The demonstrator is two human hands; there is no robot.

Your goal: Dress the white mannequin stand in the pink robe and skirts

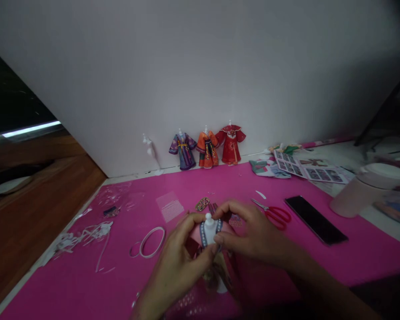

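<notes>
Between my hands is a small white doll mannequin (pixel 209 219), upright, with a tiny pink robe (pixel 196 234) draped on its shoulders. A grey-blue trim with pale dots runs down both front edges of the robe. My left hand (pixel 182 258) is closed round the robe's left side, its thumb against the front. With thumb and fingers my right hand (pixel 245 229) pinches the right edge of the trim near the shoulder. Darker, patterned cloth (pixel 216 271) shows below, partly hidden by my hands and blurred.
Red-handled scissors (pixel 276 214), a black phone (pixel 315 218) and a pale bottle (pixel 366 191) are at the right. Dressed mannequins (pixel 208 149) and a bare one (pixel 150 149) stand along the wall. White tape roll (pixel 152 242) and ribbon scraps (pixel 86 235) lie on the pink mat (pixel 126 293).
</notes>
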